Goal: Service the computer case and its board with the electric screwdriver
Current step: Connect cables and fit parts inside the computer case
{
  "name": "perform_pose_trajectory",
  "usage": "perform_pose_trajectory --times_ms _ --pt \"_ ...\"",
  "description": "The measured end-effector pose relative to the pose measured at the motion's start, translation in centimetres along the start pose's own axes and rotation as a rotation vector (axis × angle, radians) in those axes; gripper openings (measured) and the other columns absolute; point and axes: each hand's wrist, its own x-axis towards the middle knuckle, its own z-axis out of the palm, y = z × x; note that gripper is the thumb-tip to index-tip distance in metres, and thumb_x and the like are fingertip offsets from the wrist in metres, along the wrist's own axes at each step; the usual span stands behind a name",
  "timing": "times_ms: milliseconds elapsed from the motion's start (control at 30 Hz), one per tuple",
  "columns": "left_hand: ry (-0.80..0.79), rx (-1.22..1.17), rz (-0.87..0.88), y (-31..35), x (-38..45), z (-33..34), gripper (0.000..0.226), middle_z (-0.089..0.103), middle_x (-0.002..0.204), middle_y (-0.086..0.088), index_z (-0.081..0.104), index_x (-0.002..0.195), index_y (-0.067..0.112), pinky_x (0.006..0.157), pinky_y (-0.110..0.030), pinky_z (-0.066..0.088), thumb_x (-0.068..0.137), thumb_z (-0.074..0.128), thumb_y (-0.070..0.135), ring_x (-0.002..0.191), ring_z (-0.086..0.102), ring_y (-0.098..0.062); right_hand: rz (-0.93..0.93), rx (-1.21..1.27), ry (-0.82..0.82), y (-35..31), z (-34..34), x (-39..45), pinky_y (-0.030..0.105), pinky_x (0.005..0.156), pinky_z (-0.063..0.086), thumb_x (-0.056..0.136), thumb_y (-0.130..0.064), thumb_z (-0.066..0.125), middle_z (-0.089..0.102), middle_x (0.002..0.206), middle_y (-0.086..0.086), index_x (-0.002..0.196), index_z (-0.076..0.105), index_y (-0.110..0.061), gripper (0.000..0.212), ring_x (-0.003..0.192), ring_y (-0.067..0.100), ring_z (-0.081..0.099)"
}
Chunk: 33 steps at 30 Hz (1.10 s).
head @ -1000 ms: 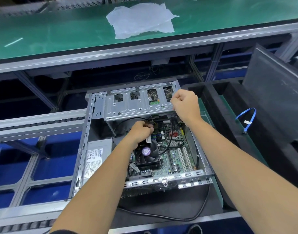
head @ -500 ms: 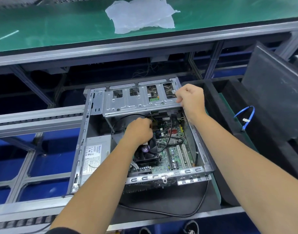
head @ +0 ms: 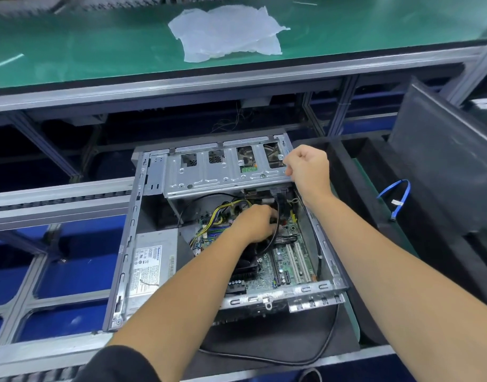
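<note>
Lying on its side with the cover off, the case [head: 231, 244] shows its inside to the person, so both hands can reach in from above. It sits on a dark mat [head: 278, 343] at the near edge of the work line.

The right hand [head: 308, 168] has its fingers curled round the right end of the metal drive cage [head: 223, 172], at the far side of the case. That looks like a way to hold the cage up or steady, so the space under it stays open for the other hand.

The left hand [head: 254, 224] is down inside the case, over the green board [head: 289, 260]. Its fingers are bent round a black cable [head: 274, 238] near the plugs, though the view is too crowded to be sure how tight the hold is. My guess is that the cable is being pulled free or moved aside so the board can be reached.

The board lies flat in the bottom of the case, right under the left hand and below the right hand. The grey power box [head: 151, 268] sits to the left of the board, apart from both hands.

No screwdriver shows anywhere here, so neither hand holds it.
</note>
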Motion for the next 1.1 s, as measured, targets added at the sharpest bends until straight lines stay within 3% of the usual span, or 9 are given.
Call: perform_pose_trajectory --times_ms 100,167,333,467,633,767,867,1000,1100 --pt "-0.133 -0.172 0.035 -0.2 0.1 0.1 0.029 0.067 0.112 -0.005 0.069 0.109 0.011 0.077 -0.032 0.053 0.086 0.068 0.029 0.1 0.063 -0.027 -0.008 -0.008 0.002 0.0 0.0 -0.1 0.038 0.07 0.053 0.081 -0.005 0.056 0.056 0.046 -0.01 0.064 0.062 -0.008 0.018 0.052 0.008 0.047" --pt "-0.204 -0.178 0.076 -0.1 -0.1 0.1 0.026 0.068 0.11 -0.005 0.07 0.104 0.009 0.084 -0.03 0.049 0.087 0.067 0.028 0.101 0.062 -0.024 -0.013 -0.017 0.007 0.0 0.0 -0.1 0.037 0.07 0.054 0.081 -0.004 0.056 0.056 0.046 -0.01 0.064 0.062 -0.007 0.018 0.052 0.008 0.047" --pt "-0.176 -0.321 0.01 -1.5 -0.4 -0.9 0.027 0.059 0.12 -0.006 0.06 0.114 0.016 0.094 -0.036 0.042 0.091 0.047 0.015 0.105 0.054 -0.021 -0.009 -0.014 0.007 0.1 0.1 0.0 0.033 0.062 0.048 0.081 -0.003 0.056 0.057 0.046 -0.008 0.068 0.064 -0.004 0.015 0.052 0.009 0.048" --pt "-0.101 -0.729 -0.136 -2.5 -0.9 -2.4 0.038 0.059 0.083 -0.004 0.059 0.082 0.013 0.064 -0.016 0.042 0.074 0.034 -0.015 0.077 0.051 -0.014 -0.014 -0.02 0.002 0.1 0.1 0.1 0.033 0.062 0.049 0.082 -0.003 0.056 0.057 0.047 -0.008 0.07 0.064 -0.001 0.014 0.052 0.01 0.049" --pt "-0.099 -0.536 0.018 -3.0 -1.3 -2.3 0.05 0.062 0.092 -0.004 0.067 0.084 0.025 0.076 -0.034 0.044 0.079 0.039 -0.016 0.082 0.055 -0.019 -0.016 -0.029 0.007 0.2 0.1 0.0 0.028 0.059 0.046 0.083 -0.003 0.055 0.056 0.045 -0.009 0.069 0.064 -0.003 0.016 0.047 0.001 0.048" --pt "0.074 -0.185 0.021 -3.5 -0.8 -1.6 0.025 0.069 0.106 -0.007 0.07 0.1 0.018 0.085 -0.033 0.05 0.09 0.054 0.002 0.096 0.063 -0.027 -0.027 -0.045 0.004 0.1 0.1 -0.1 0.026 0.06 0.047 0.083 -0.004 0.056 0.055 0.044 -0.011 0.066 0.062 -0.005 0.018 0.045 -0.003 0.048" --pt "0.179 -0.005 0.057 -3.7 -0.4 -1.3 0.028 0.067 0.116 -0.007 0.068 0.116 0.016 0.095 -0.034 0.046 0.091 0.056 0.007 0.111 0.058 -0.024 -0.028 -0.047 0.002 0.1 0.1 -0.1 0.026 0.062 0.048 0.083 -0.004 0.056 0.056 0.044 -0.011 0.064 0.061 -0.008 0.02 0.045 -0.004 0.049" --pt "0.184 0.09 0.068 -3.6 -0.5 -1.3 0.031 0.067 0.112 -0.011 0.067 0.115 0.015 0.091 -0.039 0.048 0.088 0.056 0.005 0.107 0.058 -0.029 -0.025 -0.033 0.007 0.1 0.1 -0.1 0.025 0.059 0.048 0.081 -0.003 0.055 0.055 0.046 -0.008 0.069 0.063 -0.002 0.015 0.045 -0.004 0.049" --pt "0.217 0.069 0.076 -3.2 -0.8 -1.2 0.032 0.07 0.106 -0.009 0.07 0.107 0.013 0.083 -0.03 0.048 0.083 0.056 -0.001 0.097 0.063 -0.027 -0.029 -0.033 0.005 0.1 0.2 -0.1 0.017 0.055 0.047 0.081 -0.003 0.056 0.056 0.047 -0.007 0.07 0.063 0.0 0.014 0.044 -0.003 0.047"
